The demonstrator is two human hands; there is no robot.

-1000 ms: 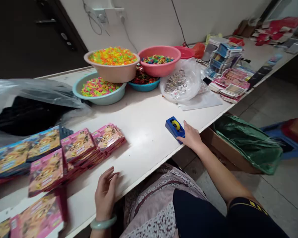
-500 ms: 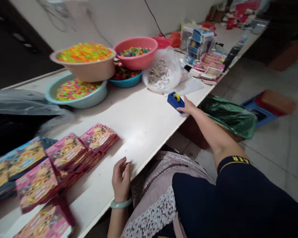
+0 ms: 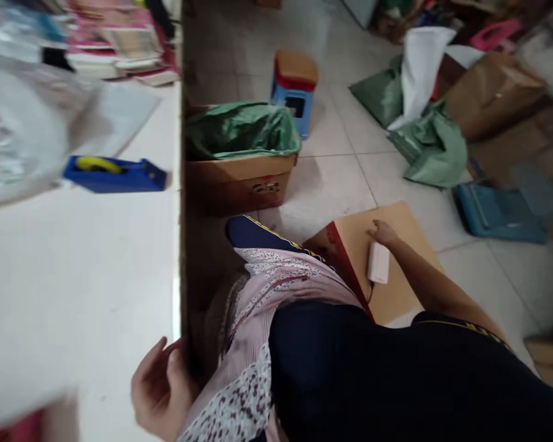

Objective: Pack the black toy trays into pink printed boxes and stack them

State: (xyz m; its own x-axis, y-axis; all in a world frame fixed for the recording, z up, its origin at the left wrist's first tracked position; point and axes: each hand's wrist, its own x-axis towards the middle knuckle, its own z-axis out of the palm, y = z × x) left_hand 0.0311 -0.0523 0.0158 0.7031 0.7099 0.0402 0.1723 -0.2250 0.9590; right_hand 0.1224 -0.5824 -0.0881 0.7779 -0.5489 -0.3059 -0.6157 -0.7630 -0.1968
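Note:
My left hand (image 3: pixel 161 390) rests at the table's edge, fingers loosely curled, thumb apart, with nothing visible in it. My right hand (image 3: pixel 383 234) is stretched out over a closed cardboard box (image 3: pixel 399 294) on the floor to my right. Its fingers point left, look apart and show nothing between them. Just below that hand, a small white rectangular block (image 3: pixel 378 263) with a dark cable lies on the box. On the white table (image 3: pixel 96 264) stands a blue tape dispenser (image 3: pixel 120 176) with a yellow roll, away from both hands.
A clear plastic bag (image 3: pixel 23 123) and pink printed packs (image 3: pixel 120 43) sit at the table's far end. Beyond the table edge stands a carton with a green liner (image 3: pixel 244 132). Behind are a stool (image 3: pixel 295 86), green bags (image 3: pixel 437 147) and a blue flat item (image 3: pixel 500 212).
The view has swung right. My right hand has let go of the tape dispenser and moved across to the cardboard box. My left hand stays by the table edge.

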